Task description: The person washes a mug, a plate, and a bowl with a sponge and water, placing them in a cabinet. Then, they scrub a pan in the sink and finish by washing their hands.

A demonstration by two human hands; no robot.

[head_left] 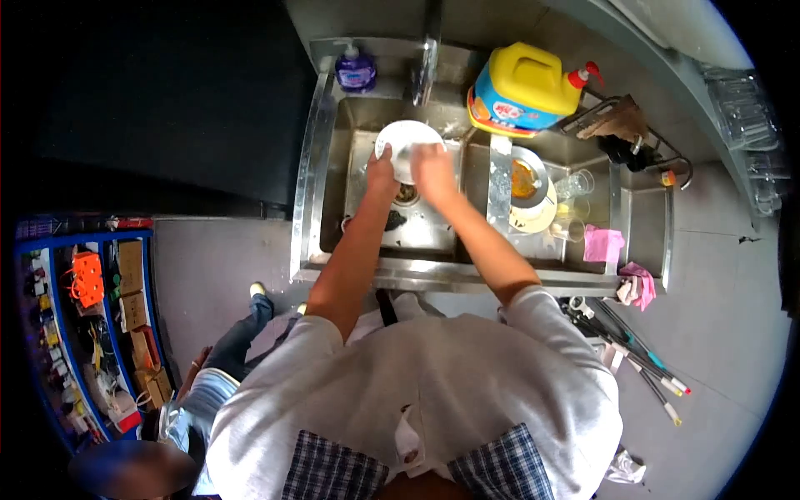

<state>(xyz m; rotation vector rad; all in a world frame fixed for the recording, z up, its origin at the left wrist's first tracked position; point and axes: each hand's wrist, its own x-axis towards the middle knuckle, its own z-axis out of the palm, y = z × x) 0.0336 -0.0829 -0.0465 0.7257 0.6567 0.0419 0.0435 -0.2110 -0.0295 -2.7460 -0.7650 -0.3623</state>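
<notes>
My left hand [382, 171] grips the left edge of a white plate [408, 133], held tilted over the left sink basin [350, 137]. Over the right side of the plate is my right hand [432, 171], blurred by motion. Its fingers look curled, but whether they hold anything is hidden. Beneath the hands, the drain [406, 194] shows in the basin floor, with a dark scrap [395, 220] beside it. The faucet [426, 71] stands just behind the plate.
Purple soap bottle [356, 71] and large yellow detergent jug [525, 87] stand on the sink's back ledge. The middle basin holds a metal bowl [540, 162] with orange residue, a plate [537, 218] and clear cups [573, 183]. Pink cloths [602, 244] lie rightward. Another person [217, 375] is behind left.
</notes>
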